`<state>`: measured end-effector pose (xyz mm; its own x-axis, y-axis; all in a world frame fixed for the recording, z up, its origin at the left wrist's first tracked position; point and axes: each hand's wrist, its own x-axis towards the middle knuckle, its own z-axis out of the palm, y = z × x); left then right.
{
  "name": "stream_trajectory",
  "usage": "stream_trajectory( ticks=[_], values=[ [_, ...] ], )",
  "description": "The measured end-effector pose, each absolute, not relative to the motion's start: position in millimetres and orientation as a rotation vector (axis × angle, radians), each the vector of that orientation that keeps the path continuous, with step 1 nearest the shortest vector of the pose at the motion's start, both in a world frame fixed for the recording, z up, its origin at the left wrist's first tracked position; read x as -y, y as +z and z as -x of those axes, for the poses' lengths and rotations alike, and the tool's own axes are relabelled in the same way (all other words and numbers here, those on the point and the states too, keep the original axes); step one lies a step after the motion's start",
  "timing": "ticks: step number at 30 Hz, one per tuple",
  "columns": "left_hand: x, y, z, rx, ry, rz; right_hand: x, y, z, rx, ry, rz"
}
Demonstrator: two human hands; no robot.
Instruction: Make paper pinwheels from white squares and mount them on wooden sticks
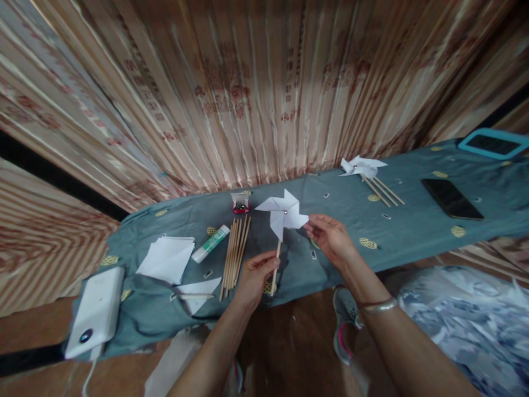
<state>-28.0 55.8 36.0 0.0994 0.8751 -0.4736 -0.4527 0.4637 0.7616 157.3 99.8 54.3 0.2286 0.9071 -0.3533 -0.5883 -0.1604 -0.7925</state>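
One white paper pinwheel (291, 207), held up over the cloth-covered bench (339, 204), to the right of the wooden sticks (235, 251). Gripping its stick (278, 249) below the blades (269, 204) with the fingers of the left hand (257, 274); pinching a blade tip (304, 220) with those of the right hand (331, 237). Probably very light, likely crisp in the blades yet easily creased or torn, stiffer along the stick. Best taken by the stick, or lightly near the metal pin (285, 212).

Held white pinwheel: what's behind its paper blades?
Below the pinwheel's paper blades, a wooden stick emerges, pinched by the left hand. The blades cover the stick's upper part and whatever cloth lies directly behind.
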Motion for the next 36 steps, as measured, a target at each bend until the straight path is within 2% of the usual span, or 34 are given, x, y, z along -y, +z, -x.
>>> stream_trajectory(
  ticks=[36],
  values=[
    [-58.0,36.2,27.5,-1.046,1.080,-0.493,-82.0,53.1,-128.1,0.617,1.580,1.143]
  ],
)
